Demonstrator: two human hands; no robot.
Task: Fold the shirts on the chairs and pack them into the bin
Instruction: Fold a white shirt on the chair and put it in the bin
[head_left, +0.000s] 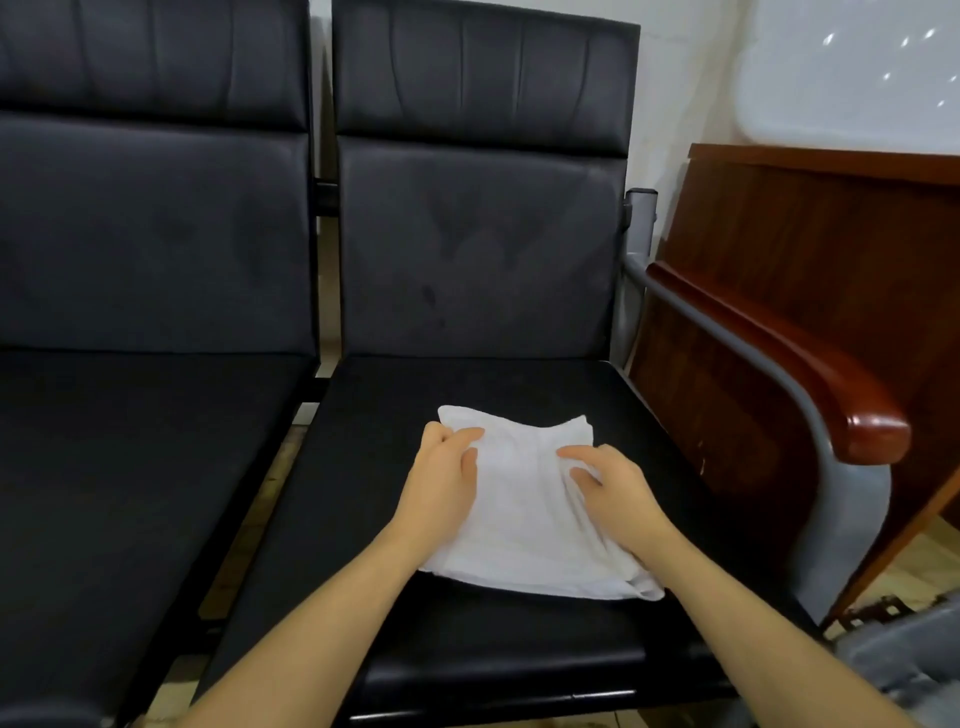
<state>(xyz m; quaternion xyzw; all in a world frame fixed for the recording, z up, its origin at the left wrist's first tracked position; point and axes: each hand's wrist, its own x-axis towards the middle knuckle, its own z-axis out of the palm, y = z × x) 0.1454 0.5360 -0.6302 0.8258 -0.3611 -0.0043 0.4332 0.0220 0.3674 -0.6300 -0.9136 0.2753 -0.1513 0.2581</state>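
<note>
Shirt (524, 509) nearly folded, both hands on it, bin nowhere I can clearly make out.

From my end it's a small white rectangle lying on the seat of the right-hand chair (467, 649), lower middle of the frame. My left hand (441, 483) pinches the far left corner, fingers curled onto the cloth; my right hand (613, 488) rests on the right edge with fingers bent, though I can't tell if it's really gripping or just pressing. Long axis runs from the upper middle of the frame down toward the lower right, near end a bit wider and looser. I'd say folding is about done, maybe one more tidy-up; packing is all still to do. The left chair (130, 467) shows no shirts, so this may be the last one.
</note>
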